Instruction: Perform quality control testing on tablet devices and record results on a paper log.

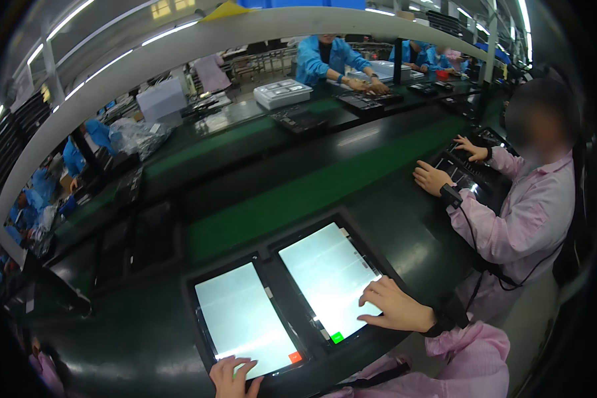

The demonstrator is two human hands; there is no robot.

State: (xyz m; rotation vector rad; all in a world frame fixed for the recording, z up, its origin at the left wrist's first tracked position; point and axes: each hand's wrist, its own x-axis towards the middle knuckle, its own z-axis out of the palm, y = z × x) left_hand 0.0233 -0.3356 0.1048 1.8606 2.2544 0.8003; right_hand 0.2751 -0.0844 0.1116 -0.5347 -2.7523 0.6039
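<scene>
Two lit white display panels lie side by side in a black tray [266,262]. The left panel [245,312] shows a small red square near its bottom corner; the right panel [325,275] shows a green one. At the near edge of the left panel is my left hand [232,378], its fingers bent and apart, holding nothing. My right hand [398,308] reaches over the right edge of the other panel, thumb and fingers spread. I cannot tell how firmly either hand touches the glass.
A dark bench with a green strip [298,189] runs across. Another black tray [136,242] lies to the left. A person in pink [530,192] handles dark panels at the right. Across the bench, a person in blue [325,60] works near a white box [282,93].
</scene>
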